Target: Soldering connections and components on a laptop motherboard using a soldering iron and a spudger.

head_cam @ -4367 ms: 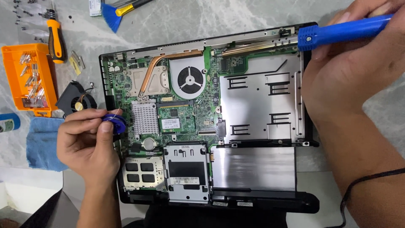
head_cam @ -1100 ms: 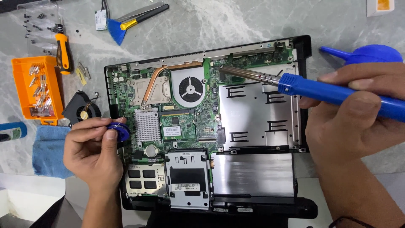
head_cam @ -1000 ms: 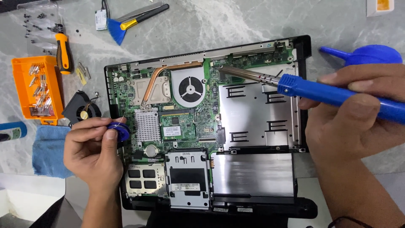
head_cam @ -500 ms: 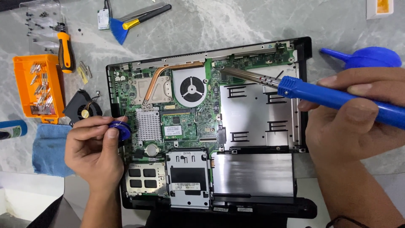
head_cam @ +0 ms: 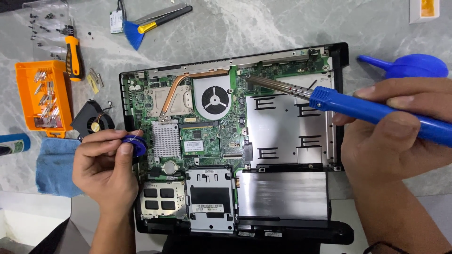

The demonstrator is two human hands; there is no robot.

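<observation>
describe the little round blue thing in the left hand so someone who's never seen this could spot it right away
Start at the opened laptop lying on the grey marbled table and go to its left edge, where the left hand rests. Pinched between thumb and fingers there is a small blue spool with thin wire leading off it. It is far smaller than the blue soldering iron in the right hand.

Head camera, looking steeply down, close over workbench (head_cam: 292,28)
</observation>
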